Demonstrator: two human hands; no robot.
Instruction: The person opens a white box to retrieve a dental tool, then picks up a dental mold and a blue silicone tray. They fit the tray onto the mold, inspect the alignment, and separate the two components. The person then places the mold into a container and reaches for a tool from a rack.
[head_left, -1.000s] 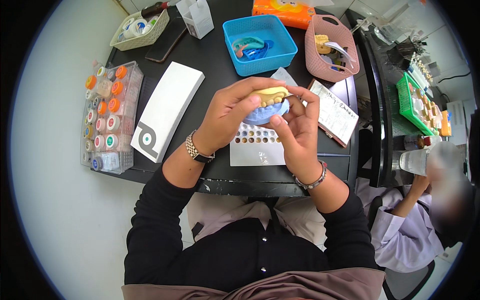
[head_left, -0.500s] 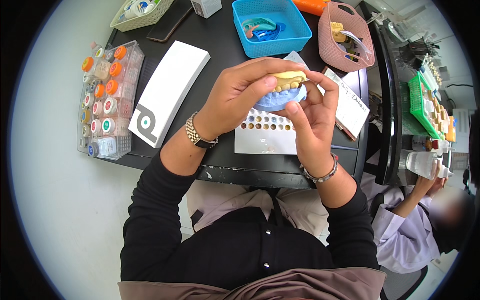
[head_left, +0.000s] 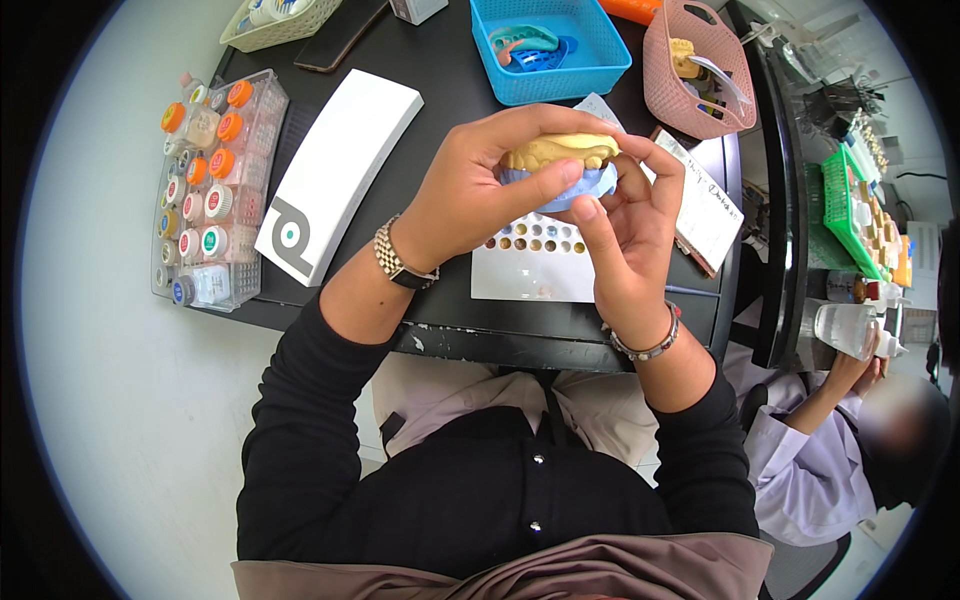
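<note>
A yellow dental cast on a blue base (head_left: 565, 165) is held up over the black desk (head_left: 450, 100) by both hands. My left hand (head_left: 480, 190) wraps it from the left, thumb pressed on the blue base. My right hand (head_left: 625, 225) grips it from the right and below, fingertips on the yellow teeth. Under the hands lies a white palette (head_left: 530, 260) with rows of small coloured wells.
A clear organiser of small jars with orange, red and green caps (head_left: 205, 195) sits at the left. A long white box (head_left: 335, 185), a blue basket (head_left: 550, 45), a pink basket (head_left: 695, 60) and a printed sheet (head_left: 705, 205) surround the hands. Another person (head_left: 860, 420) sits at the right.
Both hands with the cast sit slightly higher and closer in the picture; the view has tilted down a little. The grip on the cast is the same.
</note>
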